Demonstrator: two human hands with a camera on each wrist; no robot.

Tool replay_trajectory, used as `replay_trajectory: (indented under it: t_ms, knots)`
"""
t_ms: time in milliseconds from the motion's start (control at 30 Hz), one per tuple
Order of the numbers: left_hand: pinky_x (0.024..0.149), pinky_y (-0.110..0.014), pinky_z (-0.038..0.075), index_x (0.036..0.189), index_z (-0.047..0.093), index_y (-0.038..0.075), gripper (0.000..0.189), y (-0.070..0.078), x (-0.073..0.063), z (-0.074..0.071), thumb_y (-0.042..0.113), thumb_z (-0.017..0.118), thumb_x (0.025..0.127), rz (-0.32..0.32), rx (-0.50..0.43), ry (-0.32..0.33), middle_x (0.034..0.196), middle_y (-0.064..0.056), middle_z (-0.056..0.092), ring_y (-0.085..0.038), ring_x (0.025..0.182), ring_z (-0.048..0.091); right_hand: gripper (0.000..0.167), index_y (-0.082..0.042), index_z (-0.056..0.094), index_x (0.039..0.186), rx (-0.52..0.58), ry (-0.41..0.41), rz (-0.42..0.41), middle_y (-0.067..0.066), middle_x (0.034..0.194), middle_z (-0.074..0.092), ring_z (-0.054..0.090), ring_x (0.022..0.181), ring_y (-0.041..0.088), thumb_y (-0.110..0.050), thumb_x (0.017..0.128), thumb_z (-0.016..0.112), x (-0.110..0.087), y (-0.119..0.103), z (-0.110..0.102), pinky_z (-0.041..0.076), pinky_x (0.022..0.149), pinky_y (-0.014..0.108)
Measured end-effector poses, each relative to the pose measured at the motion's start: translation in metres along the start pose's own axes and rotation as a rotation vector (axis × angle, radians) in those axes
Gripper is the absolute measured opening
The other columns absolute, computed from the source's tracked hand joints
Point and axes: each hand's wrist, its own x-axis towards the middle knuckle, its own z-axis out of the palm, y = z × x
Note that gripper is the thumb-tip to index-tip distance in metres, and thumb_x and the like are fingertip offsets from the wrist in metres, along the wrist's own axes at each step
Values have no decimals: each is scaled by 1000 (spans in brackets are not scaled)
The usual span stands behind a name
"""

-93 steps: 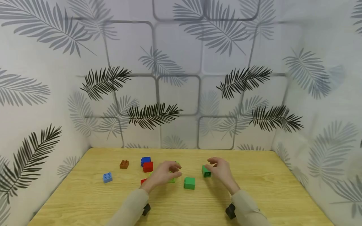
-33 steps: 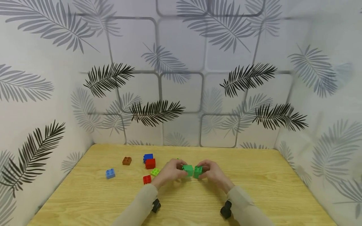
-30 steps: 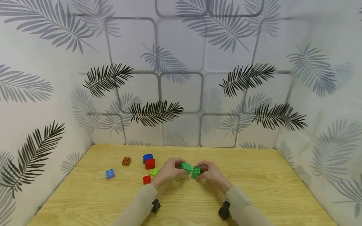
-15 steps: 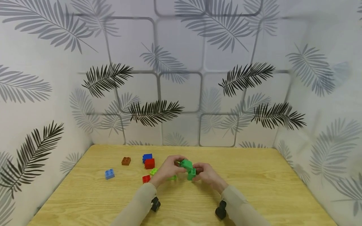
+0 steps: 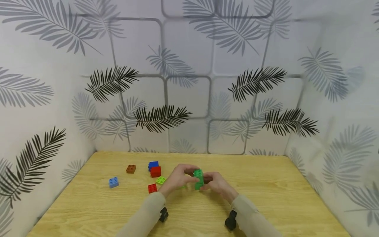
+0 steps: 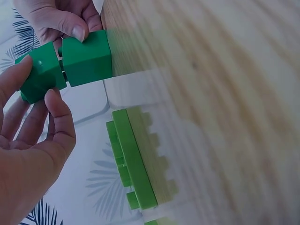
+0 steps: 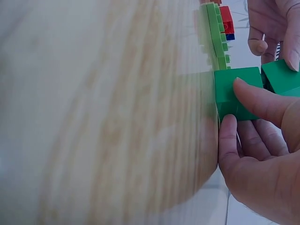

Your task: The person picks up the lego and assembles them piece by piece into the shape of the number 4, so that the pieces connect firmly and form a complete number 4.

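Observation:
Two green toy building bricks are stacked between my hands. My left hand [image 5: 179, 177] pinches the upper green brick [image 5: 198, 173] between thumb and fingers. The lower green brick [image 5: 198, 186] is gripped by my right hand [image 5: 219, 185], thumb on one side and fingers on the other. In the left wrist view, a narrow gap with studs shows between the upper brick [image 6: 40, 75] and the lower brick [image 6: 89, 58]. The right wrist view has the lower brick [image 7: 225, 93] right at the tabletop. A long lime-green brick [image 6: 133, 159] lies beside them, mostly hidden behind my left hand in the head view.
On the wooden table [image 5: 266, 197], left of my hands, lie a small red brick [image 5: 152, 188], a small lime brick [image 5: 161, 180], a larger red brick [image 5: 155, 171] before a blue brick [image 5: 153, 165], a brown brick [image 5: 131, 169] and a light-blue brick [image 5: 113, 182]. Patterned walls surround the table.
Both hands took hold of a green brick each and drew them together. The left brick was raised, turned studs up and set over the right one, whose studs now face it.

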Motion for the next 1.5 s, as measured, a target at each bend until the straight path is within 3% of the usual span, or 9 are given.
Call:
replay_trajectory:
  t_ms: [333, 633, 800, 1000, 1133, 1267, 1500]
  knots:
    - [86, -35, 51, 119, 72, 21, 34, 3, 4, -1, 22, 77, 85, -3, 98, -10, 110, 6, 70, -15, 98, 61, 43, -1, 68, 119, -15, 2, 1, 12, 115, 70, 65, 109, 26, 5, 78, 76, 3, -2, -1, 45, 102, 52]
    - [72, -26, 51, 121, 71, 18, 34, 8, 7, -5, 22, 76, 87, 24, 214, -73, 109, 5, 69, -10, 85, 58, 41, -2, 68, 120, -1, -41, -4, 13, 116, 70, 65, 109, 25, 2, 80, 76, 4, -3, -4, 47, 100, 48]
    - [72, -25, 51, 120, 71, 20, 34, 6, 7, -4, 23, 76, 86, 36, 213, -84, 106, 8, 70, -9, 84, 60, 43, 1, 62, 127, 102, -58, -47, 16, 121, 67, 64, 111, 25, -1, 85, 72, 0, -1, -9, 54, 92, 38]
    - [74, -25, 51, 114, 72, 20, 29, 0, 6, -4, 23, 78, 85, 46, 227, -71, 97, 10, 69, -7, 83, 60, 47, 2, 55, 130, 241, -3, -81, 18, 128, 62, 63, 111, 21, -8, 88, 73, -8, -7, -8, 52, 96, 37]
    - [74, -25, 51, 110, 72, 19, 26, 2, 7, -1, 23, 78, 85, 57, 243, -71, 95, 9, 70, -7, 82, 60, 49, 1, 56, 131, 231, 4, -96, 18, 129, 61, 61, 111, 18, -16, 89, 73, -12, -11, -8, 49, 99, 38]
    - [79, -27, 53, 117, 71, 16, 33, 5, 7, -3, 22, 78, 85, 54, 226, -91, 104, 5, 72, -7, 85, 63, 47, 0, 58, 131, 207, 21, -100, 18, 129, 61, 61, 111, 18, -18, 90, 72, -12, -13, -7, 49, 100, 39]
    - [87, -37, 55, 126, 66, 9, 42, -2, 1, -19, 20, 77, 86, 30, 150, -85, 111, -3, 72, -15, 94, 66, 45, -4, 60, 131, 201, 28, -82, 13, 123, 64, 60, 106, 15, -18, 90, 72, -10, -12, -6, 48, 98, 38]
